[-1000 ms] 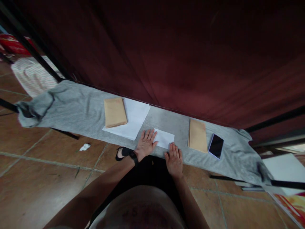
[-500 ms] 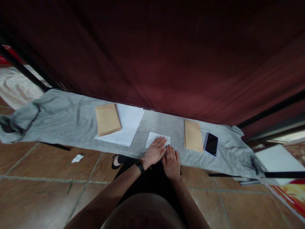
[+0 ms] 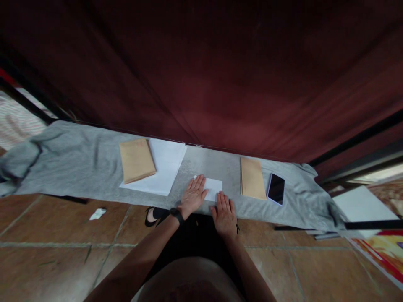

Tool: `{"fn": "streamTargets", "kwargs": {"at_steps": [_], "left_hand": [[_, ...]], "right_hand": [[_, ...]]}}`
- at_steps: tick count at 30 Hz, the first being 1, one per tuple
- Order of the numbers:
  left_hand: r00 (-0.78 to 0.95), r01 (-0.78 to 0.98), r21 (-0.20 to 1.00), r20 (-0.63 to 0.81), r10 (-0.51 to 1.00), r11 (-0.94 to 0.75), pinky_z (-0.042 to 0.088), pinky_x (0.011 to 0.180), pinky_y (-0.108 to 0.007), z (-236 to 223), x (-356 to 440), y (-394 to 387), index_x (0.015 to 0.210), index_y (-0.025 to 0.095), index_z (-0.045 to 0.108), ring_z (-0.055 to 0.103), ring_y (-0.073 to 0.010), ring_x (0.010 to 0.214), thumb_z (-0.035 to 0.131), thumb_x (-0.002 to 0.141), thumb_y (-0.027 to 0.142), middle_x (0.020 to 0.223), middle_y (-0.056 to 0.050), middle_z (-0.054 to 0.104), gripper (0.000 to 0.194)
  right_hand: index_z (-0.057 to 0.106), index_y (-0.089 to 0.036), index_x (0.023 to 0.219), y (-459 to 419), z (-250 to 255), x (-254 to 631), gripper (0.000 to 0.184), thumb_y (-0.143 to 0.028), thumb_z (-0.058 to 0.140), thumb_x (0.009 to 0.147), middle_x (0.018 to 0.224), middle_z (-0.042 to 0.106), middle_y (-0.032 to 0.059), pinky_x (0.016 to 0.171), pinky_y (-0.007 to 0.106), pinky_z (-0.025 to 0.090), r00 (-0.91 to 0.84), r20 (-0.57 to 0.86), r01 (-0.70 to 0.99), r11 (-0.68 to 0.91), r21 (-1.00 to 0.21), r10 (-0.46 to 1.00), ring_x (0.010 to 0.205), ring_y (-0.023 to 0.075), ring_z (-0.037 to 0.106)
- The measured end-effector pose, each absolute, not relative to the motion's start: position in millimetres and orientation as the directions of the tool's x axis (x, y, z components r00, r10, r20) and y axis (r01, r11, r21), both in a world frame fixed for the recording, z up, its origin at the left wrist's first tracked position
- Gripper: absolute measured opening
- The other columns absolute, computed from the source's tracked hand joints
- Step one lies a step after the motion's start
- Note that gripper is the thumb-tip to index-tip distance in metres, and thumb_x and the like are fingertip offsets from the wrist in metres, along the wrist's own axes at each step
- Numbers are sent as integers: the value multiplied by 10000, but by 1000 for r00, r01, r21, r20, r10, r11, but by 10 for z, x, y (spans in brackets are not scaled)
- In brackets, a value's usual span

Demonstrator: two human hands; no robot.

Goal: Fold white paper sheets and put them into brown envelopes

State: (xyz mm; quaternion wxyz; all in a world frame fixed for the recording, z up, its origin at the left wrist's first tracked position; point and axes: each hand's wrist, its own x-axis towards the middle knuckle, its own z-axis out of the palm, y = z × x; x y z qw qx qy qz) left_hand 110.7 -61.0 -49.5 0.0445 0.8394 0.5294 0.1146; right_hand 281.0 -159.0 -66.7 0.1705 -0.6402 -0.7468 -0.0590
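A small white piece of paper (image 3: 213, 187), probably folded, lies flat on the grey cloth in front of me. My left hand (image 3: 193, 195), with a dark band on its wrist, rests flat over the paper's left part, fingers stretched out. At the paper's lower right corner lies my right hand (image 3: 224, 213), palm down, its fingers extended and its tips close to or touching the edge. Left of my hands, a stack of brown envelopes (image 3: 137, 160) sits on larger white sheets (image 3: 166, 165). To the right are more brown envelopes (image 3: 252, 178).
The grey cloth (image 3: 85, 159) covers a long narrow surface against a dark red hanging (image 3: 201, 84). A phone (image 3: 276, 188) lies at the right. Black bars slope at both ends. A crumpled white scrap (image 3: 98, 214) is on the tiled floor (image 3: 63, 268).
My left hand has slid left across the small paper, uncovering its right part. My right hand stays near the lower right corner, and the two hands are now apart. The view has shifted slightly.
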Motion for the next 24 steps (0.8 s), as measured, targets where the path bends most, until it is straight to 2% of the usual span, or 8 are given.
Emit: {"fn": "streamTargets", "kwargs": {"at_steps": [6,12,17,20,24], "left_hand": [[370,900,177,176,912,-399,195,1258,-435,-485,983,-699,1538,85,374,266,-231,1523,293,1035,369,1612,-132,352,583],[382,892,189,167,909,-410,209,1253,-464,-459,989,-704,1535,81,382,257,-243,1526,298,1023,332,1609,-145,354,577],[380,890,203,165,910,-408,205,1255,-461,-483,979,-702,1544,97,368,253,-241,1528,318,1013,333,1614,-138,350,583],[371,892,208,174,912,-402,198,1255,-468,-506,980,-701,1557,122,343,252,-235,1528,323,1015,355,1613,-131,357,591],[369,895,200,170,914,-399,181,1258,-456,-521,988,-698,1558,120,338,253,-233,1528,317,1020,374,1618,-130,350,595]], "right_hand": [[439,-106,1509,-1465,-499,2802,510,-335,292,1078,1528,488,140,1205,503,238,-90,312,964,161,-212,946,1436,274,422],[462,-139,1499,-1065,-447,2626,504,-331,253,1083,1547,466,101,1219,468,234,-176,258,935,243,-257,950,1443,235,418],[445,-159,1513,-938,-595,2596,502,-354,323,1066,1545,461,130,1203,490,249,-178,265,949,236,-208,948,1438,245,422],[388,-128,1542,-953,-657,2673,536,-349,345,1055,1556,441,153,1193,479,257,-156,276,963,208,-169,948,1446,258,406],[397,-93,1532,-987,-698,2798,554,-366,331,1054,1541,462,171,1184,481,254,-115,317,975,168,-143,941,1425,284,427]]}}
